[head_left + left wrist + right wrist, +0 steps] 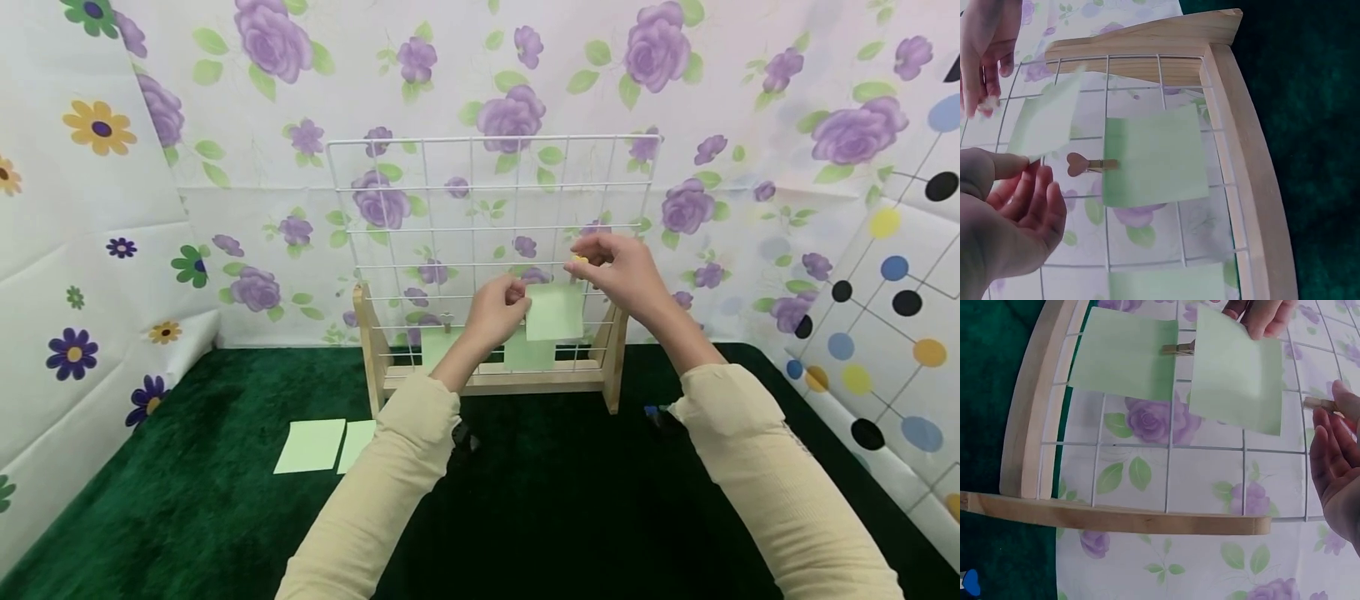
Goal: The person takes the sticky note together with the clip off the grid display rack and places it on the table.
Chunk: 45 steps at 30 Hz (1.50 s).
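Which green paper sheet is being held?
The upper sheet at the wire grid: the left hand pinches it, while two sheets hang lower on the grid and two more lie on the green cloth.

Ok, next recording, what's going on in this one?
A person's left hand holds a pale green sheet in front of a wire grid, while the right hand pinches a small clip. Two lower sheets hang on the grid; more lie on the green cloth.
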Tool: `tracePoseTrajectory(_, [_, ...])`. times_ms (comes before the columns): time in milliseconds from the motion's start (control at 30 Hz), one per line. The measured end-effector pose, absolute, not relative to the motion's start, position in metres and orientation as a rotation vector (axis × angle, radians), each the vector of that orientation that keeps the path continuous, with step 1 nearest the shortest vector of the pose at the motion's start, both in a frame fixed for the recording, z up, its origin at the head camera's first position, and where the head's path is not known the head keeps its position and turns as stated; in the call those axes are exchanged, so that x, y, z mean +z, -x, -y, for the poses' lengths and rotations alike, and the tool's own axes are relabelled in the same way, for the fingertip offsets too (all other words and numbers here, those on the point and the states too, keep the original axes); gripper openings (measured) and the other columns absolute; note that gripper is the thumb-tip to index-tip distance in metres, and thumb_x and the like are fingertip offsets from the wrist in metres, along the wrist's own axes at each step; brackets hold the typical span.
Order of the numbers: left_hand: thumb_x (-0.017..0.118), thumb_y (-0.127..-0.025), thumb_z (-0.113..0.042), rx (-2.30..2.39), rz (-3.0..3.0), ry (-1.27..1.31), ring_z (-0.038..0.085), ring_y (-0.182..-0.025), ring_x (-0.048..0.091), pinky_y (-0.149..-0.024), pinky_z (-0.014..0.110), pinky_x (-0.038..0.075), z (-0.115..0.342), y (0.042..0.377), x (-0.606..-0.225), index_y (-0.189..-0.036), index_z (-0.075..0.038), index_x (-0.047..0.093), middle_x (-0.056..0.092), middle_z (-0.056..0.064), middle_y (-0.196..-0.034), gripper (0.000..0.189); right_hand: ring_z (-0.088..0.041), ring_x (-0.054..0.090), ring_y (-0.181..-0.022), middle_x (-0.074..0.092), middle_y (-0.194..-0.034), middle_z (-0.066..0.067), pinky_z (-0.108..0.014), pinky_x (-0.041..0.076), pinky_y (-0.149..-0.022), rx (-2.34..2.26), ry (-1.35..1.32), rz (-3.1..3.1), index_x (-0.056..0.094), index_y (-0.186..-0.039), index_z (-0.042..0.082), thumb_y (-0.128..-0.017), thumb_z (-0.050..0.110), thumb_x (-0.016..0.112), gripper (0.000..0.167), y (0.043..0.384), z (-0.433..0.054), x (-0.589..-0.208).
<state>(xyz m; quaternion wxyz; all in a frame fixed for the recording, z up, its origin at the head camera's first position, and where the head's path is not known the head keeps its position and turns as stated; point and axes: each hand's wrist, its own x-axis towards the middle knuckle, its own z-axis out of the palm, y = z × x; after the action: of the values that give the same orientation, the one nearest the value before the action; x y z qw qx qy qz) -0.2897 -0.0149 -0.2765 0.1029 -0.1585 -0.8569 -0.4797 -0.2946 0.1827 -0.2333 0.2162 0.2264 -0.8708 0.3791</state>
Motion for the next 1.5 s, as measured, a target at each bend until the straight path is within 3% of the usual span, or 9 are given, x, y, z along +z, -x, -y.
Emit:
tracePoseTrajectory(133, [0.059,-0.095,-0.007,-1.567,2.536,0.503,0.025,-0.097,0.061,-0.082,0.037,0.050,0.022,0.287,-0.282,-0.114,0.002,0.060,0.064,0.014,-0.106,0.021,-0.022,0.061,-0.070,0.066,-0.084,-0.009,-0.026,0.047,-0.063,1.086,-0.621,2.414,0.068,-0.099,0.001,-0.091,0.025,0.070,0.026,0.291,-0.187,-0.239])
tracePoseTrajectory(333, [0.052,-0.100,-0.012,-1.708,2.572,0.567,0.033,-0.088,0.063,-0.079,0.046,0.051,0.032,0.279,-0.290,-0.116,0.001,0.059,0.064,0.011,-0.090,0.022,-0.021,0.063,-0.070,0.067,-0.080,-0.008,-0.027,0.050,-0.064,1.127,-0.628,2.432,0.071,-0.098,0.002,-0.091,0.028,0.069,0.027,0.287,-0.194,-0.250])
tracePoseTrajectory(500, [0.052,-0.100,-0.014,-1.727,2.571,0.597,0.027,-0.080,0.062,-0.076,0.045,0.051,0.039,0.271,-0.298,-0.114,0.000,0.059,0.064,0.009,-0.085,0.021,-0.021,0.065,-0.072,0.069,-0.082,-0.008,-0.029,0.049,-0.062,1.127,-0.638,2.460,0.073,-0.099,0.003,-0.092,0.028,0.068,0.026,0.283,-0.200,-0.262])
tracePoseTrajectory(667, [0.052,-0.100,-0.014,-1.755,2.567,0.579,0.026,-0.079,0.062,-0.075,0.041,0.053,0.049,0.262,-0.306,-0.111,0.000,0.059,0.064,0.010,-0.089,0.019,-0.024,0.065,-0.072,0.068,-0.092,-0.009,-0.026,0.050,-0.061,1.126,-0.712,2.439,0.074,-0.104,0.001,-0.092,0.022,0.068,0.025,0.279,-0.209,-0.277])
tracePoseTrajectory(833, [0.052,-0.100,-0.016,-1.810,2.576,0.526,0.023,-0.080,0.062,-0.074,0.039,0.053,0.065,0.256,-0.317,-0.109,0.000,0.059,0.064,0.011,-0.092,0.020,-0.022,0.060,-0.070,0.067,-0.085,-0.009,-0.026,0.047,-0.058,1.145,-0.711,2.461,0.073,-0.105,0.001,-0.091,0.017,0.069,0.022,0.276,-0.220,-0.292])
tracePoseTrajectory(1033, [0.053,-0.099,-0.014,-1.823,2.638,0.458,0.022,-0.082,0.061,-0.078,0.041,0.053,0.089,0.248,-0.337,-0.107,0.001,0.062,0.064,0.009,-0.092,0.019,-0.019,0.055,-0.070,0.065,-0.080,-0.006,-0.027,0.046,-0.059,1.145,-0.588,2.586,0.071,-0.100,0.002,-0.091,0.024,0.070,0.024,0.272,-0.234,-0.310])
tracePoseTrajectory(1267, [0.055,-0.098,-0.015,-1.815,2.671,0.288,0.027,-0.085,0.060,-0.083,0.049,0.050,0.116,0.245,-0.356,-0.107,0.000,0.065,0.063,0.009,-0.091,0.020,-0.029,0.061,-0.074,0.066,-0.079,-0.004,-0.030,0.049,-0.063,1.170,-0.498,2.689,0.071,-0.102,0.004,-0.092,0.032,0.067,0.030,0.268,-0.253,-0.328])
tracePoseTrajectory(1500, [0.054,-0.098,-0.015,-1.797,2.698,0.211,0.023,-0.084,0.058,-0.081,0.046,0.051,0.137,0.246,-0.365,-0.108,0.002,0.064,0.062,0.010,-0.092,0.022,-0.022,0.060,-0.072,0.067,-0.080,-0.002,-0.033,0.048,-0.064,1.057,-0.448,2.706,0.072,-0.104,0.004,-0.093,0.033,0.066,0.032,0.262,-0.270,-0.342])
